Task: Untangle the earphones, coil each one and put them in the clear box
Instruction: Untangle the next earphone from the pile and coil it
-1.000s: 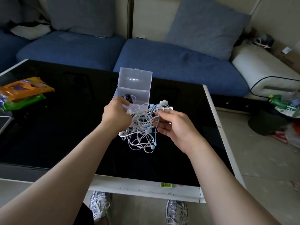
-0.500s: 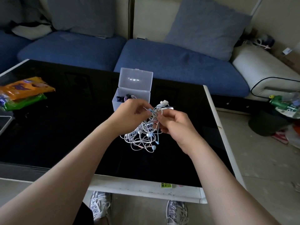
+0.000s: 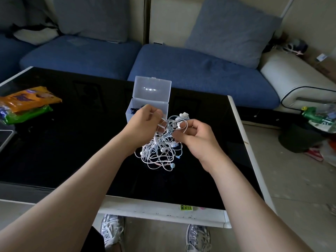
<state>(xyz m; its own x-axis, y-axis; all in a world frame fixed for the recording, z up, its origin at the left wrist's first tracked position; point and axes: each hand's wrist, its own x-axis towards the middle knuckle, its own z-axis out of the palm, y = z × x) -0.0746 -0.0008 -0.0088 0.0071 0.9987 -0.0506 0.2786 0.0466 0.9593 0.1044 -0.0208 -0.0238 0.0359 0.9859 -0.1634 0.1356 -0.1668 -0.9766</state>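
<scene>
A tangled bundle of white and pale blue earphones (image 3: 161,150) hangs between my hands above the black table (image 3: 54,142). My left hand (image 3: 143,126) pinches cords at the bundle's upper left. My right hand (image 3: 196,137) pinches cords at its upper right, with white earbuds showing above the fingers. Behind my left hand stands the clear box (image 3: 163,106), its lid raised upright. Something dark lies inside it, mostly hidden by my left hand.
Orange and green snack packets (image 3: 27,104) lie at the table's left side. A blue sofa (image 3: 190,70) with grey cushions runs behind the table. Clutter and a green bottle (image 3: 311,113) sit on the floor to the right. My shoes show below the table's white front edge.
My left hand moved right from the box's front to the bundle's top and took hold of cords. Both hands now hold the tangle close together and slightly higher.
</scene>
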